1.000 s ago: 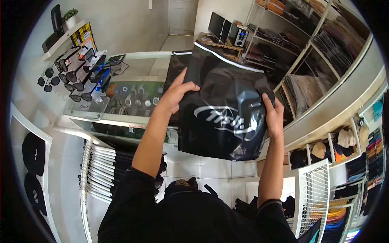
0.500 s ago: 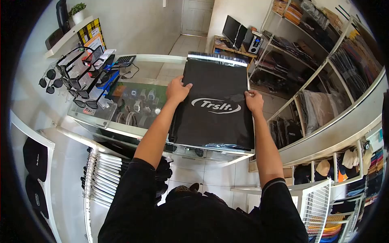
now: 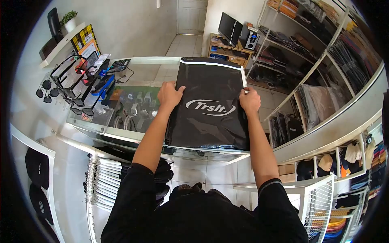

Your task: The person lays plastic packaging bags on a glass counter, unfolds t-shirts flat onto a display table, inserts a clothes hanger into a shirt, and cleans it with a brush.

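A black plastic bag [image 3: 206,85] printed "Trslt." in white lies flat on the glass display counter [image 3: 160,59]. A white strip runs across its far end, and its surface is glossy with small wrinkles. My left hand [image 3: 170,96] holds the bag's left edge, thumb on top and fingers partly hidden along the side. On the opposite edge, my right hand [image 3: 249,99] is closed, with the thumb toward the bag and the fingers curled at the side.
Left on the counter stand a sunglasses rack [image 3: 77,87] and a calculator [image 3: 120,64]. Watches [image 3: 139,103] lie under the glass. Clothes hangers [image 3: 107,182] are below left. Shelves of packed clothing [image 3: 320,105] line the right; a monitor [image 3: 230,29] stands behind.
The far end of the bag now lies folded down, with its dark lip beyond the white strip less visible. Both hands remain at the side edges; the view has shifted slightly.
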Demonstrator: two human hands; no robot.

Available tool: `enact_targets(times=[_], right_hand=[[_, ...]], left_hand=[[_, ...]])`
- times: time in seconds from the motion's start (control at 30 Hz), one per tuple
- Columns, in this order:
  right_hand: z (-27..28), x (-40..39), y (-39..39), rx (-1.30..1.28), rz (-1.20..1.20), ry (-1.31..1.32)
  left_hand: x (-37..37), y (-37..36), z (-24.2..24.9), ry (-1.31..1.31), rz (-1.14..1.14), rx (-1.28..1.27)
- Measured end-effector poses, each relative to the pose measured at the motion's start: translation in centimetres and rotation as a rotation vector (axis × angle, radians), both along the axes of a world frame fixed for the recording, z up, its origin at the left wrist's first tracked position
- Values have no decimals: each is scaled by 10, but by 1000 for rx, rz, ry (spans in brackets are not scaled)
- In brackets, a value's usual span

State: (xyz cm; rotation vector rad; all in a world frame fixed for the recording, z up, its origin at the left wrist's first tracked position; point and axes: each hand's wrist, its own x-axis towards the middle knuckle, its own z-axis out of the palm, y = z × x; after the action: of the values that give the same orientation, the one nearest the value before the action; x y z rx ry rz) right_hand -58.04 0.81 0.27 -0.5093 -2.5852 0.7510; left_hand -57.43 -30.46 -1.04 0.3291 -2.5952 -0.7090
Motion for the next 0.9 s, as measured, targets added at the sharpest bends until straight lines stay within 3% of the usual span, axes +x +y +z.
enact_targets(times=[0.2, 0.43, 0.53, 0.67, 0.77, 0.9], right_hand=[[8, 4, -6, -10, 55, -119], [28, 156, -43, 292, 335, 282], [12, 184, -80, 342, 407, 234], [-22, 186, -76, 447, 320, 136], [-24, 191, -51, 395, 189, 68], [-32, 195, -37, 275, 248, 127]], left_hand=[[-9, -16, 2, -105, -139, 132], [153, 1, 36, 70, -268, -29], [186, 19, 13, 182, -313, -228], [183, 18, -16, 142, -288, -292], [183, 20, -17, 141, -265, -265], [183, 17, -22, 154, -278, -232]])
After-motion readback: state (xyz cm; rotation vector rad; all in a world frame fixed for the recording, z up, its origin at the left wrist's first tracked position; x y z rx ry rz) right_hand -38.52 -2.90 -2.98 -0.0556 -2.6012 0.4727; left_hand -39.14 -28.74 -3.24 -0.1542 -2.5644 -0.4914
